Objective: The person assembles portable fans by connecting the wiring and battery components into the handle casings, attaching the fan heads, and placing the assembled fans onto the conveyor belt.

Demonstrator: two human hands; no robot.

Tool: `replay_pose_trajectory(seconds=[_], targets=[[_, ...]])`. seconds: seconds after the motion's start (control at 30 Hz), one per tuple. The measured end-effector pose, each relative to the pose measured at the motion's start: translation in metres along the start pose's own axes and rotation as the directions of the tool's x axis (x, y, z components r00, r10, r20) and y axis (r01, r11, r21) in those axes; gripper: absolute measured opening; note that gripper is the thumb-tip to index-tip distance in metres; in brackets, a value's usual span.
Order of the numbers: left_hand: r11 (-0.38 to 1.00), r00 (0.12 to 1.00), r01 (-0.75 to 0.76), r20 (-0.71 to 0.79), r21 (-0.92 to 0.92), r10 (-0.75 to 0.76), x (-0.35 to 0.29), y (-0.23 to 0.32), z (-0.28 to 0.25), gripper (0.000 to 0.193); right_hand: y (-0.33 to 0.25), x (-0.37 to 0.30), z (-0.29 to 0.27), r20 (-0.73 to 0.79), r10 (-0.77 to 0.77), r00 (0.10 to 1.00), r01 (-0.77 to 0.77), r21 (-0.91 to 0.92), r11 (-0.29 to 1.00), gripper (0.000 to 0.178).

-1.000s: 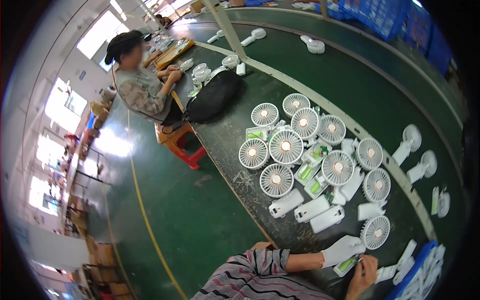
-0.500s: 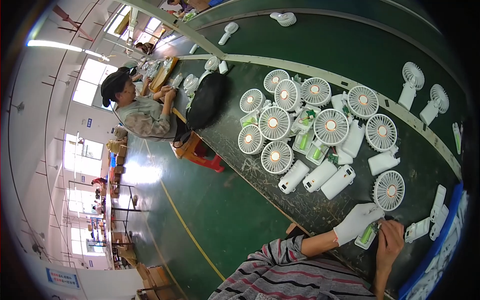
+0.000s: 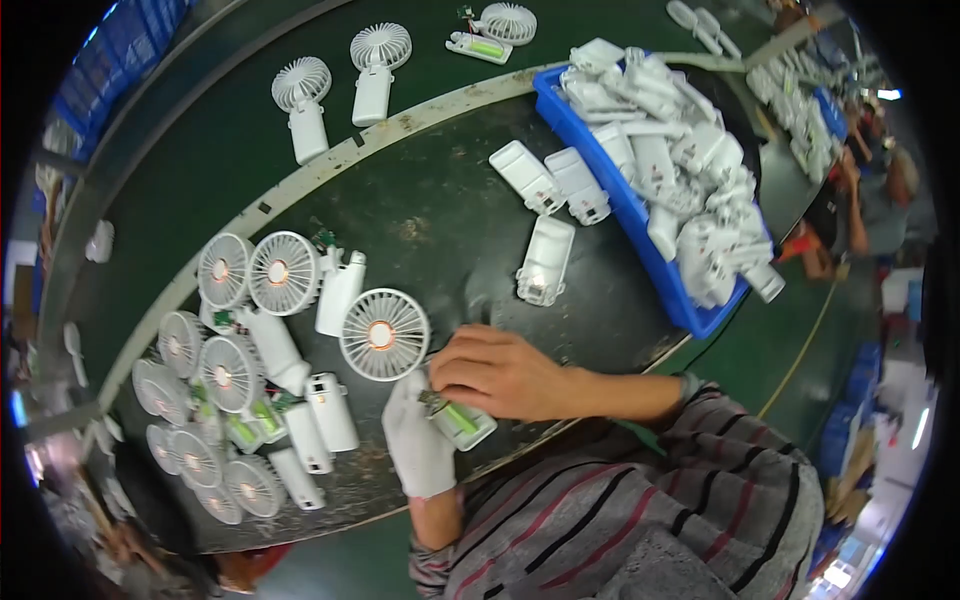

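Note:
A white handheld fan with its round grille (image 3: pixel 385 335) lies in front of me. Its open handle (image 3: pixel 466 427) shows a green battery cell and a bit of circuit board. My left hand (image 3: pixel 418 440), in a white glove, is closed around the fan's neck and the handle's side. Bare, my right hand (image 3: pixel 505 372) has its fingers curled and pressed together over the upper end of the handle. Whatever sits between those fingertips is hidden.
Several white fans (image 3: pixel 228 373) and handles crowd the table at left. A blue bin (image 3: pixel 640 215) heaped with white casings stands at right, with three loose casings (image 3: pixel 547 260) beside it. Beyond the pale rail (image 3: pixel 420 108) lie more fans (image 3: pixel 380 60). A person (image 3: pixel 885 190) is at far right.
My view has swung to the right, bringing the blue bin fully into sight and shifting the fan pile left. Both hands stay on the same fan; the right fingers now cover the handle's top.

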State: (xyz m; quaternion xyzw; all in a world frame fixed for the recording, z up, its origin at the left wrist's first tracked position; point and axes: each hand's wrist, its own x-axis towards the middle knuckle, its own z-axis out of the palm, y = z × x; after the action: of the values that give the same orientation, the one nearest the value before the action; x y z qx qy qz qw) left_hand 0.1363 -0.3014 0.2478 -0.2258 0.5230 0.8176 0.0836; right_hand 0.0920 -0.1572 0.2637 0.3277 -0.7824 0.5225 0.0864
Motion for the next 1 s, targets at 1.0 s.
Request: replay_pose_trajectory(seconds=[1.0], targets=[[0.85,0.955,0.296,0.151,-0.435,-0.255,0.0,0.004,-0.011,0.035,0.007,0.009,0.0,0.177,0.245,0.953,-0.261,0.074,0.962,0.008]])
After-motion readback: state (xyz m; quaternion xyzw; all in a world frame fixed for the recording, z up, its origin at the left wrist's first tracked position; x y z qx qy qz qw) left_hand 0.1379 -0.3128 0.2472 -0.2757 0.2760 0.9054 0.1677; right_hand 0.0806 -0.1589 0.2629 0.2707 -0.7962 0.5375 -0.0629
